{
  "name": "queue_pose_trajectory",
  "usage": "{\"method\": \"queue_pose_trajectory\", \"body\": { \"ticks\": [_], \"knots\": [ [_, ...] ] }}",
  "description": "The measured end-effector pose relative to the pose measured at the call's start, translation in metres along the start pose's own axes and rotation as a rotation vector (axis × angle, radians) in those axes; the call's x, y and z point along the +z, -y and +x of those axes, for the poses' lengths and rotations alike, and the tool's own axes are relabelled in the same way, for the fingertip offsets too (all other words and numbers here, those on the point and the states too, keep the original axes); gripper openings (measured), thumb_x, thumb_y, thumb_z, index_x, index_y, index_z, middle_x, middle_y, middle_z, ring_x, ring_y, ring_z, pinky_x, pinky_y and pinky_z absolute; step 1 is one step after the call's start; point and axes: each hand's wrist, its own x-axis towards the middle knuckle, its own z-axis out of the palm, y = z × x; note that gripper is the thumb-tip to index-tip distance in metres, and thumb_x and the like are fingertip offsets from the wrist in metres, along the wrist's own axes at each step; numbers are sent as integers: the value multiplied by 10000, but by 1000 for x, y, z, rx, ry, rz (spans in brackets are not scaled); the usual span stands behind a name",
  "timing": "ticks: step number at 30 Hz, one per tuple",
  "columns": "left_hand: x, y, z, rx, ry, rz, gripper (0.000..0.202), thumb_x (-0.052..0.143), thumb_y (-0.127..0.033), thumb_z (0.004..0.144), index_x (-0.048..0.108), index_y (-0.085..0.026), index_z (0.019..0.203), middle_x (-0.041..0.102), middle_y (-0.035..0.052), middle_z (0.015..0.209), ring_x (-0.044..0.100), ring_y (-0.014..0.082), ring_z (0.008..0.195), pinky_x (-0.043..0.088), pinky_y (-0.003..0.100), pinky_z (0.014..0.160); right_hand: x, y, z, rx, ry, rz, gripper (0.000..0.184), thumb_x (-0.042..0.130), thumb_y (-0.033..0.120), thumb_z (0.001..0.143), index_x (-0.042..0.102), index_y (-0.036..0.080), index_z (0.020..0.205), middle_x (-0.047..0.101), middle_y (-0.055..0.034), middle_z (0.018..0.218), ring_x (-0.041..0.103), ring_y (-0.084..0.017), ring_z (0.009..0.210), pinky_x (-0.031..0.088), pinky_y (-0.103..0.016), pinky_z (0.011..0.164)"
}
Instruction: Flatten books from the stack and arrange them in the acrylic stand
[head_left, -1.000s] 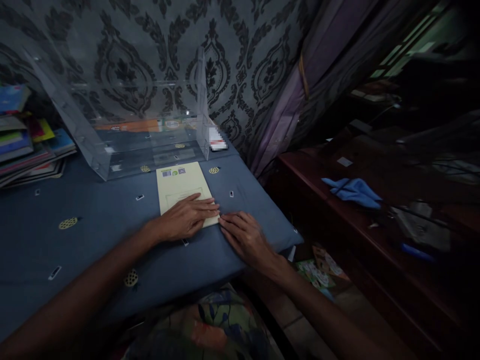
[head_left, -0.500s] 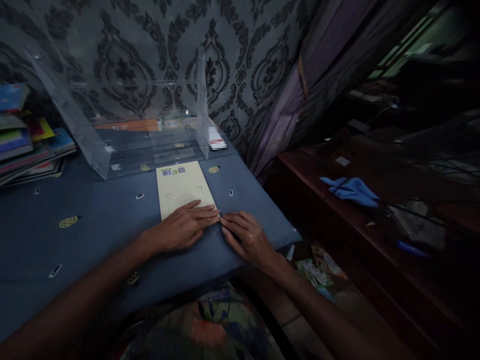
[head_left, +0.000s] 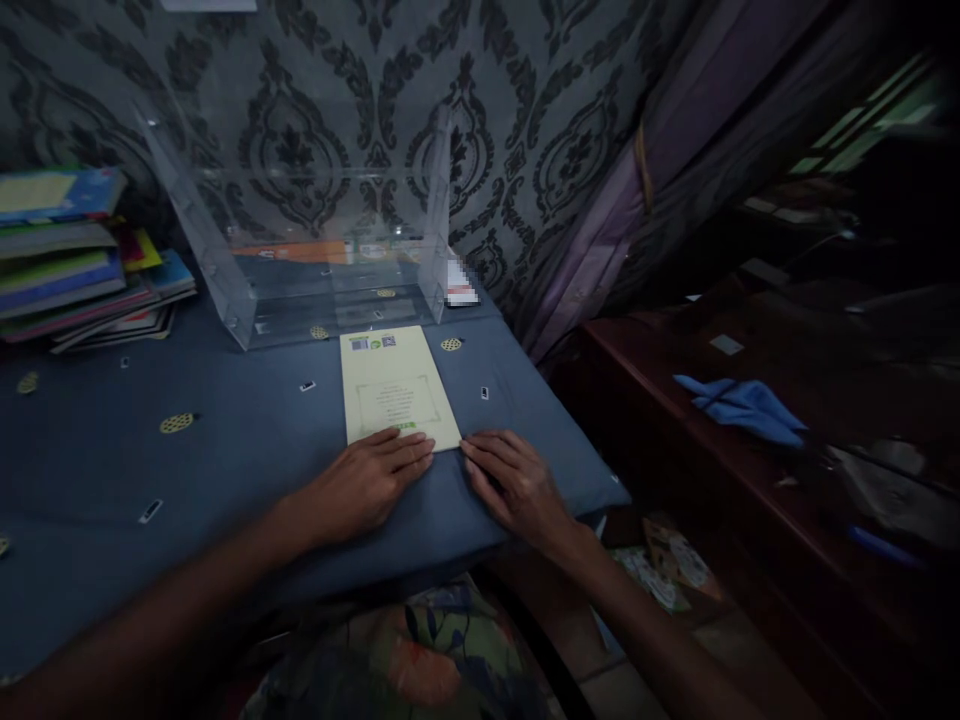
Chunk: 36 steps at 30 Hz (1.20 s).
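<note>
A cream-yellow booklet (head_left: 397, 375) lies flat on the blue patterned cloth, its barcode and QR code at the far end and a framed block of small print nearer me. My left hand (head_left: 379, 475) rests across its near edge, fingers stretched out and lying flat on the cover. At the near right corner, the fingertips of my right hand (head_left: 517, 485) touch the booklet's edge. Those fingers are lightly bent, with the thumb apart from them. Part of the near left edge is hidden under my left hand.
Beyond the booklet stands a clear plastic rack (head_left: 240, 310) against the patterned wall covering. A stack of books (head_left: 67, 260) sits on the left. On the right, a dark red wooden surface (head_left: 637, 370) holds a blue cloth (head_left: 742, 405) beside the purple curtain (head_left: 592, 230).
My left hand has slid left along the near edge, away from the right corner, uncovering more of the print. My right hand stays at the corner. The whole view has shifted slightly.
</note>
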Motion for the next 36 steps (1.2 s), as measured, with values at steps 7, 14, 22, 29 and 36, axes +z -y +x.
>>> {"method": "queue_pose_trajectory", "body": {
  "ticks": [7,14,22,29,36],
  "knots": [
    [-4,-11,-31,-101,-34,60,406,423,-77,930,539,-106,1318,599,122,1374,555,213,1287,468,385,1078,-1,-1,2,-20,8,-27,251,538,145,942,675,182,1150,737,-113,1031,664,-246,946,570,-430,794],
    [-8,-25,-61,-190,-97,178,443,379,-7,908,520,-69,1323,610,159,1349,535,234,1308,519,373,1026,0,4,5,-58,27,-103,236,536,155,946,677,178,1134,741,-121,1071,668,-262,992,548,-450,800],
    [-8,-31,-75,-251,-134,143,491,397,21,866,505,-57,1339,610,180,1338,509,242,1330,536,358,1006,10,37,38,-233,304,103,349,468,169,986,569,150,1319,675,-121,1260,588,-228,1222,514,-452,1015],
    [-10,-33,-71,-280,-164,119,490,408,1,852,512,-57,1327,637,180,1296,555,240,1284,546,343,991,23,51,65,-284,520,184,499,436,227,1005,369,143,1492,550,-124,1436,468,-203,1370,380,-458,1171],
    [-9,-36,-72,-337,-80,98,567,416,16,790,526,-103,1334,614,154,1343,586,256,1250,564,353,959,39,37,91,-310,539,221,470,465,230,1000,429,217,1468,587,-85,1403,496,-197,1349,382,-454,1172]
  ]
}}
